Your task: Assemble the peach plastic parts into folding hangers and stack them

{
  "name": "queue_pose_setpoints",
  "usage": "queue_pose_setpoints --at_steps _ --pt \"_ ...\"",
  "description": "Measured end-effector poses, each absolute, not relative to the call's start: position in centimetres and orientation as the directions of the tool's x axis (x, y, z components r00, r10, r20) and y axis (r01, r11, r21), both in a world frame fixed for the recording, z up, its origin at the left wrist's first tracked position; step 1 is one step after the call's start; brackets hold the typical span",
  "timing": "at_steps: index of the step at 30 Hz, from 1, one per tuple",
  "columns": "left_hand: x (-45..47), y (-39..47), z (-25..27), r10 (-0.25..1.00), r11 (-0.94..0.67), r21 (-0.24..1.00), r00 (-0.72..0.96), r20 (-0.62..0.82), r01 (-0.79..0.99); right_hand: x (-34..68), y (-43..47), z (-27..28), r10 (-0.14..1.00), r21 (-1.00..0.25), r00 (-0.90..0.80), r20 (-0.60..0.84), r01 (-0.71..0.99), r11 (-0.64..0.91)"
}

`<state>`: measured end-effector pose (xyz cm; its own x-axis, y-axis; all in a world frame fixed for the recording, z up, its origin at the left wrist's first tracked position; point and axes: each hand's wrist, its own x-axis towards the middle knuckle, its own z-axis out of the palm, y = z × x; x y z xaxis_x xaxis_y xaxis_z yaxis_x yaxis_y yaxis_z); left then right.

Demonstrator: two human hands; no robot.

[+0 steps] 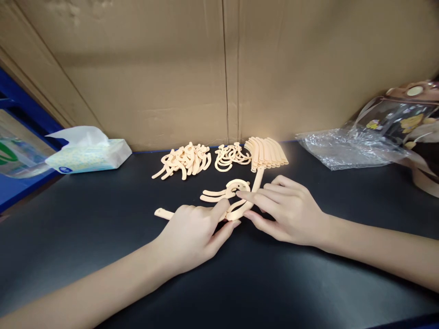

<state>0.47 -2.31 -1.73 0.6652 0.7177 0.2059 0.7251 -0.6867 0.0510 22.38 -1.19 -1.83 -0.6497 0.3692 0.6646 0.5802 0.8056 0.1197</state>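
Note:
Low over the black table, both hands hold a cream plastic clothes hanger [238, 212] made of joined curved parts. My left hand [192, 228] pinches it near the middle between thumb and forefinger, with the end of one arm [163, 213] sticking out to the left past the knuckles. From the other side, my right hand [286, 208] grips it with thumb and fingers; the other arm [258, 179] reaches up and away. Just beyond the fingertips lie loose cream pieces: a curved hook [237, 183] and two slim curved strips [213, 196]. The joint itself is partly covered by fingers.
Along the back of the table [103, 228] lie a heap of curved parts [187, 160], a smaller pile of hooks [230, 156] and a neat row of arms [267, 153]. A tissue pack [92, 155] stands left; clear plastic wrap [346, 146] and a transparent bag [394, 119] lie right. Cardboard [154, 68] rises behind.

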Motion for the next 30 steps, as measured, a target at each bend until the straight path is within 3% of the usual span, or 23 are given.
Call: queue_pose_setpoints --at_steps 5,11,14,16,22,27,30 --pt "0.5 -2.4 -1.5 0.704 -0.699 0.032 0.68 0.205 0.714 22.5 -1.2 -1.8 0.458 0.062 -0.646 0.61 0.616 0.785" --pt "0.7 -2.6 -1.3 0.602 -0.764 -0.09 0.756 0.257 0.639 22.5 -1.1 -1.5 0.696 -0.324 -0.498 0.518 0.639 0.698" --pt "0.6 -2.7 -1.4 0.57 -0.784 -0.088 0.769 0.288 0.614 22.6 -0.6 -1.6 0.785 -0.414 -0.406 0.469 0.684 0.601" --pt "0.5 -2.7 -1.5 0.561 -0.789 -0.09 0.772 0.299 0.608 22.8 -0.2 -1.8 0.79 -0.365 -0.388 0.475 0.73 0.578" --pt "0.5 -2.5 -1.4 0.544 -0.796 -0.105 0.78 0.31 0.597 23.5 0.8 -2.6 0.719 -0.029 -0.454 0.526 0.836 0.548" --pt "0.6 -2.2 -1.2 0.519 -0.797 -0.111 0.767 0.377 0.594 24.1 1.2 -2.8 0.725 0.125 -0.453 0.519 0.879 0.46" --pt "0.5 -1.9 -1.3 0.533 -0.796 -0.053 0.741 0.408 0.602 24.3 1.3 -2.6 0.736 0.2 -0.479 0.479 0.876 0.439"
